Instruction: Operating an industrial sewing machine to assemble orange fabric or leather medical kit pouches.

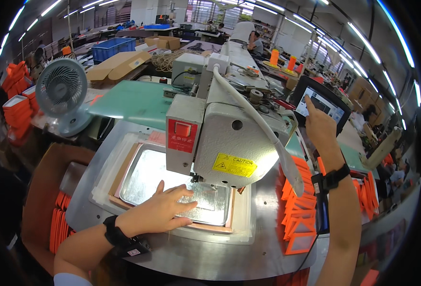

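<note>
- Sheet [146,167], clear, in its tray-like frame [113,190]: at 7 o'clock in my remote view, on the metal bed [89,205], partly beneath the machine head [239,138].
- Left hand [160,209], at 7 o'clock: open, fingers spread, palm down over the sheet, gripping nothing. I cannot tell how firmly it presses, if at all.
- Right hand [321,128], at 3 o'clock: index finger extended to the screen [322,105]. I see nothing held; how tightly the other fingers fold, I cannot tell.
- Principal hazard, in my judgement: the left fingertips lie near the foot [195,178]. Should a touch on the screen start the machine, they could be struck or pinched.
- Second hazard: uneven pressure from the spread fingers could skew or wrinkle the sheet, spoiling its alignment.
- Third hazard: the right arm reaches past the orange pieces [298,209] at 4 o'clock; a low elbow could topple their leaning row.
- Fourth hazard: a mistaken press on the screen, since attention is divided between two places.
- Safeguard: the red button [182,128], at 10 o'clock on the head's near face; neither hand touches it, so a stop could come late.
</note>
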{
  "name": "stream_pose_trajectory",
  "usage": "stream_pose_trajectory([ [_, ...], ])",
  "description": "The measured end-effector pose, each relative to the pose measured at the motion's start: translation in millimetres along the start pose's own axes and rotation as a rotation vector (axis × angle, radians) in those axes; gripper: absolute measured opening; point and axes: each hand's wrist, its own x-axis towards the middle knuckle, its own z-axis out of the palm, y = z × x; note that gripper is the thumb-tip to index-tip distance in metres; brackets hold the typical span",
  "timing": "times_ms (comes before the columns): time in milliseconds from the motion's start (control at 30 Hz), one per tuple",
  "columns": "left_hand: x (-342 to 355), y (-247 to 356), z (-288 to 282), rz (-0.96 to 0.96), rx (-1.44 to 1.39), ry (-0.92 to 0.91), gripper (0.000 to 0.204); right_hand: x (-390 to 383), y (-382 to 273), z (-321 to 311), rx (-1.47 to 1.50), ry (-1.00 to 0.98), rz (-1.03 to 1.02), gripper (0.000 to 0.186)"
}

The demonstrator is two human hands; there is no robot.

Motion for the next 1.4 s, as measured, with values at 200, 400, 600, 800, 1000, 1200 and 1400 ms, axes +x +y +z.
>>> stream_pose_trajectory([
  [200, 11.0, -12.0, 2.0, 0.019, 0.035, 0.081, 0.046, -0.5, -1.7, 0.4, 0.014, 0.003, 0.003, 0.068],
  [400, 25.3, -23.7, -3.3, 0.019, -0.030, 0.097, 0.044, -0.6, -1.0, -1.0, -0.014, 0.025, -0.007, 0.066],
  [600, 35.1, -34.0, -4.9, -0.006, -0.123, 0.144, 0.043, -2.1, -7.3, -2.5, 0.048, 0.044, -0.020, 0.063],
  [800, 39.7, -26.4, -9.3, -0.016, -0.110, 0.146, 0.042, -15.6, 1.2, 6.6, 0.014, 0.276, -0.173, 0.044],
  [1000, 37.3, -27.7, -9.8, -0.023, -0.156, 0.155, 0.043, -17.9, 1.0, 18.1, 0.022, 0.272, -0.202, 0.048],
  [1200, 37.2, -34.0, -4.7, -0.017, -0.145, 0.164, 0.045, -22.3, 1.3, 17.5, 0.023, 0.188, -0.222, 0.052],
  [1400, 38.2, -34.3, -5.0, -0.009, -0.151, 0.152, 0.045, -18.9, -0.4, 16.7, 0.001, 0.225, -0.189, 0.051],
])
